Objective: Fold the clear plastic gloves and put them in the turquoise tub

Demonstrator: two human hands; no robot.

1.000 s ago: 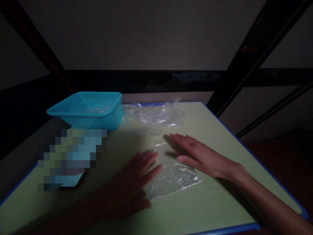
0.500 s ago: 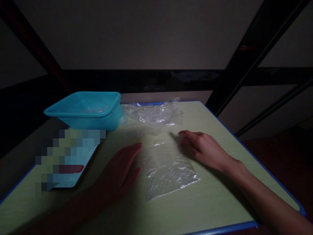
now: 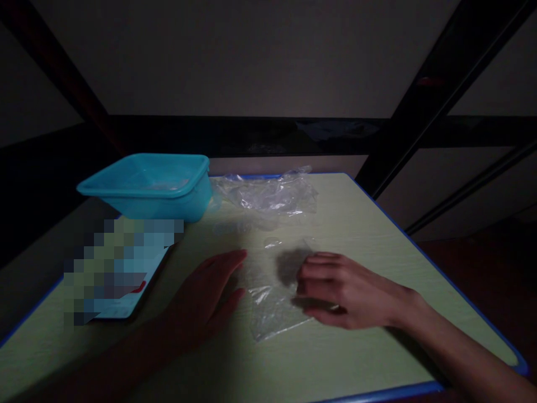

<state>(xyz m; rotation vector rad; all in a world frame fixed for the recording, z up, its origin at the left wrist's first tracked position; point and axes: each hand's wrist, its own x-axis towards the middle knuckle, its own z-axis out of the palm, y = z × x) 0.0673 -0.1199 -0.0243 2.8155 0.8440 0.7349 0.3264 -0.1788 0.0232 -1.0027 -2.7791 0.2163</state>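
Observation:
A clear plastic bag [image 3: 272, 313] lies flat on the light wood-patterned table [image 3: 364, 358]. My left hand [image 3: 210, 285] is beside the bag's left edge, thumb and fingers apart, holding nothing. Over the bag's right side is my right hand [image 3: 331, 288], its fingers curled and the thumb lower down, with a gap between them and nothing visible in it. Part of the bag is hidden under that hand. Farther back, crumpled clear plastic [image 3: 272, 193] rests near the table's rear edge.
A turquoise plastic basket [image 3: 168, 198] stands at the back left. In front of it lies a flat, light-blue item [image 3: 121, 308], mostly blurred out, with a red mark. The table has a blue rim, and a wall stands behind it.
My right hand has moved down and slightly left over the bag, and its fingers have curled in. My left hand has hardly moved.

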